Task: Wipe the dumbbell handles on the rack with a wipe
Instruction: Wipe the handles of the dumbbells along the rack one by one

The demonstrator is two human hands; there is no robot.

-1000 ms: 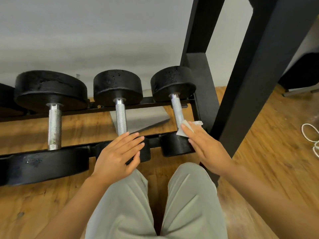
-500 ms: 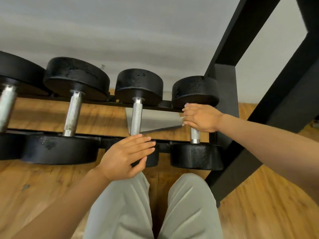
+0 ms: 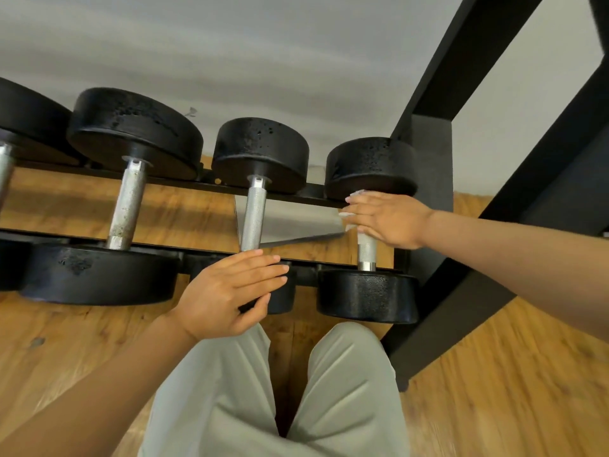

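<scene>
Several black dumbbells lie across a low black rack point(image 3: 197, 185). My right hand point(image 3: 389, 219) grips the upper part of the rightmost dumbbell's steel handle point(image 3: 366, 250) with a white wipe point(image 3: 350, 215) wrapped under its fingers; only the wipe's edges show. My left hand point(image 3: 227, 291) rests with straight fingers on the near head of the middle dumbbell, whose knurled handle point(image 3: 253, 214) is bare. A rusty handle point(image 3: 127, 206) belongs to the larger dumbbell on the left.
Black rack uprights point(image 3: 461, 285) rise close on the right, beside my right forearm. A grey metal plate point(image 3: 293, 222) lies on the wooden floor under the rack. My knees in light trousers point(image 3: 273, 397) are just in front of the rack.
My right hand with the wipe slid from the lower end of the rightmost handle up to its top and wrapped around it. The view shifted left and closer. My left hand stayed put.
</scene>
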